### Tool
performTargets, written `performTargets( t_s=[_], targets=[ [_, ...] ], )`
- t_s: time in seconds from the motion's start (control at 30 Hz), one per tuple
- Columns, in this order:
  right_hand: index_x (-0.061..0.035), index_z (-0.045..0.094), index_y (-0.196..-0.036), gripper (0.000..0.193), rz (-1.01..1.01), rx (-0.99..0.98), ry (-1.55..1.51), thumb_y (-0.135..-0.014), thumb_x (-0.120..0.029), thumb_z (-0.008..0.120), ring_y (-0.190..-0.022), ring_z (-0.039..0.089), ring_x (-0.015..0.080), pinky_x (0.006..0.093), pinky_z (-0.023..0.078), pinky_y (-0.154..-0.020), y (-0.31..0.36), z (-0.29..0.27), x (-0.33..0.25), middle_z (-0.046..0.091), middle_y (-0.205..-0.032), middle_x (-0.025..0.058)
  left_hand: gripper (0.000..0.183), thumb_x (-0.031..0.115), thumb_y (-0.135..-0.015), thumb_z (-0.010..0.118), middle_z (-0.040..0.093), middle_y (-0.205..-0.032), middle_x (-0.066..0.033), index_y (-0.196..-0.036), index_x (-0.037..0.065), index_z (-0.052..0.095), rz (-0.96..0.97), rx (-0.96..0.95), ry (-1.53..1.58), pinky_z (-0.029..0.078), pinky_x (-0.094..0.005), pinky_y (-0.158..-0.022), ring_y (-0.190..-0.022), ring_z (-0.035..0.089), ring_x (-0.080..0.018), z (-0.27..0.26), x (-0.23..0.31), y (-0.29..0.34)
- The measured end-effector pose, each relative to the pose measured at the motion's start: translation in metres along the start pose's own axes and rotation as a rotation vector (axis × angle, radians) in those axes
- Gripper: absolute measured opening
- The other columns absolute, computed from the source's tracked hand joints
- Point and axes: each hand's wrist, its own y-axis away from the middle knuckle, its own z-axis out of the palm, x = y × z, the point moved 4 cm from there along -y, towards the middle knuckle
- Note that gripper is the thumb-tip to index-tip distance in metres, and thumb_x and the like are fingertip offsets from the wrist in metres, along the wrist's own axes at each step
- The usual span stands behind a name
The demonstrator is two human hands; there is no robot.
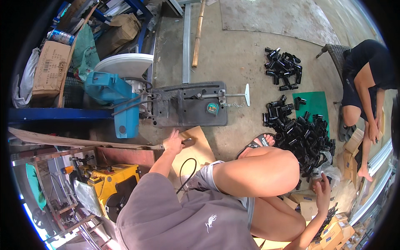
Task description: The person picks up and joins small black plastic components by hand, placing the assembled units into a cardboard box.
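My left hand [172, 142] is over a sheet of brown cardboard [201, 146] on the floor. Its fingers are closed at the end of a small dark object [188, 142], whose kind I cannot make out. Off to the right, my right hand [322, 196] is raised beside a clear plastic bag [329, 171], its fingers apart and nothing visible in them. Past my bent knee lies a big heap of shiny black tube fittings [302, 137], partly on a green mat [321, 100]. A smaller pile of black fittings [283, 66] sits farther off.
A blue-green cut-off saw [112, 98] with a dark base [166, 112] stands ahead; a tape measure [212, 108] rests on it. A yellow machine [112, 187] is at left. Another person [362, 83] sits at far right. Cardboard boxes [333, 231] crowd the lower right.
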Motion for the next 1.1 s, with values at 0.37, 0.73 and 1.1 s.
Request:
performTargets(
  t_s=[0.37,0.73,1.1],
  targets=[
    [-0.0049,0.048,-0.147,0.048,0.044,0.035,0.015,-0.101,-0.015,0.059,-0.088,0.058,0.0101,0.0249,0.048,-0.082,0.009,0.001,0.010,0.061,-0.106,0.0038,0.057,0.033,-0.077,0.085,0.068,-0.124,-0.0102,-0.128,0.017,0.064,-0.257,-0.238,0.146,0.051,-0.0453,-0.099,-0.118,0.063,-0.0303,0.042,-0.009,0.004],
    [-0.0014,0.062,-0.126,0.039,0.311,1.035,0.412,-0.100,-0.030,0.060,-0.105,0.067,0.0332,0.0416,0.052,-0.092,0.154,-0.029,0.155,0.068,-0.117,0.0216,0.051,0.034,-0.083,0.076,0.071,-0.119,-0.0150,-0.125,0.007,0.067,-0.003,-0.076,0.456,0.053,-0.0424,-0.091,-0.108,0.068,-0.0340,0.019,0.016,0.001],
    [-0.0248,0.019,-0.161,0.090,1.431,0.774,-0.009,-0.089,-0.051,0.067,-0.147,0.024,0.0417,0.0682,0.028,-0.110,0.323,0.266,0.365,0.020,-0.162,0.0215,0.040,0.029,-0.102,0.058,0.070,-0.116,-0.0133,-0.134,0.004,0.058,0.554,-0.057,0.437,0.053,-0.0319,-0.088,-0.108,0.066,-0.0194,-0.134,0.212,-0.123]
  ],
)
